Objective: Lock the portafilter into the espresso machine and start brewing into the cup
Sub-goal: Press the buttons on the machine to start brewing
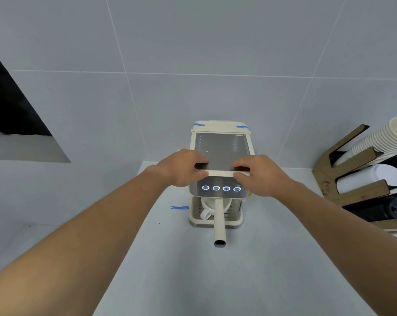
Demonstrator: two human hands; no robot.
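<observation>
While four ringed buttons (221, 188) glow below the grip: left hand (184, 168) and right hand (259, 175) clamped on espresso machine (221, 153) top edge; portafilter (219, 221) locked beneath, above cup (210, 207). No readable lettering.

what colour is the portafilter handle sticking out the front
Cream, with a dark end; the portafilter handle shows best in the head view.

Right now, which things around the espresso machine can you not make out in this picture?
Head view only:
- Portafilter basket and lock: hidden under the machine's front panel.
- Inside of the cup: covered by panel and handle.
- Button symbols: too small.
- Left hand and right hand fingertips: curled over the top edge.
- Cup stack: cut off at the right edge.
</observation>
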